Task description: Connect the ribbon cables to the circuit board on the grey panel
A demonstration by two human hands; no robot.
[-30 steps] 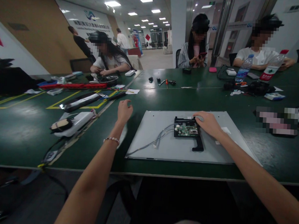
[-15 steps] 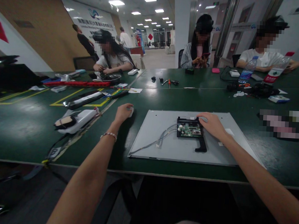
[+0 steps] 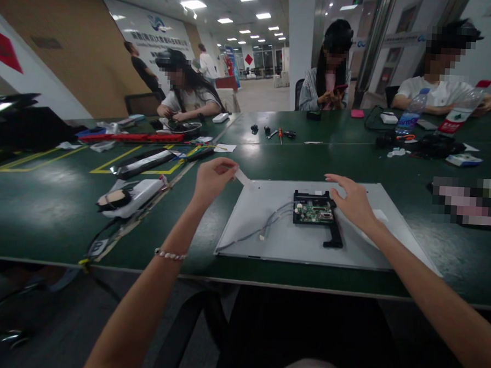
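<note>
A thin whitish strip (image 3: 243, 177), which looks like tape, is pinched in the fingertips of my left hand (image 3: 213, 181). That hand is raised over the far left corner of a flat grey panel (image 3: 243, 228). My right hand (image 3: 352, 199) is held above the panel with thumb and fingers apart and nothing between them. Just left of it lies a green circuit board (image 3: 313, 211) in a black plastic bracket (image 3: 334, 235). Grey cables (image 3: 268, 225) run from the board to the panel's near left corner. A pale label (image 3: 379, 215) shows near my right wrist.
Left of the panel lies a white device with a black part (image 3: 132, 197). Small tools, among them a screwdriver (image 3: 280, 135), lie farther back. Two plastic bottles (image 3: 412, 113) stand at the right. Several people sit across the green table (image 3: 178, 213).
My left hand has moved right and up from beside the panel to its corner, and the strip now shows. My right hand has lifted off the bracket and its fingers have spread.
</note>
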